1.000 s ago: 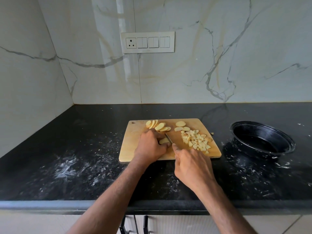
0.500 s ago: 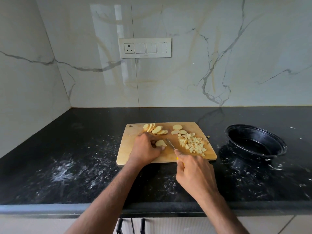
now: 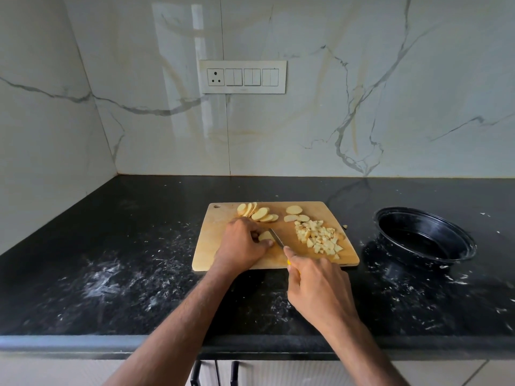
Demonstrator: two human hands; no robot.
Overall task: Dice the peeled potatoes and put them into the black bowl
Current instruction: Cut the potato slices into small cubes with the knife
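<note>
Slicing this close to the fingertips is the main risk: knife blade (image 3: 276, 237) sits right against the potato piece (image 3: 265, 235) that the left hand (image 3: 242, 245) pins to the cutting board (image 3: 211, 246), fingers curled over it, thumb at its near side. A slip of the small, probably wet piece could put the edge into a finger. Right hand (image 3: 317, 288) is wrapped round the yellow knife handle (image 3: 289, 263), mostly hidden under the palm.

Second risk: spill. Diced pile (image 3: 319, 238) lies toward the board's right edge, one stray bit (image 3: 345, 226) already off on the counter (image 3: 139, 260) beside that edge. A careless sweep would likely push more off.

Third: board could skate, since the counter looks dusted with white residue.

Placement: held piece is under the left fingers, touching the blade, mid-board. Uncut slices (image 3: 257, 213) fan along the board's far edge just beyond the left hand; more slices (image 3: 296, 214) lie far-centre. Black bowl (image 3: 457, 254) is toward the counter's right side, apart from the board, well clear of both hands, no potato visible inside.
</note>
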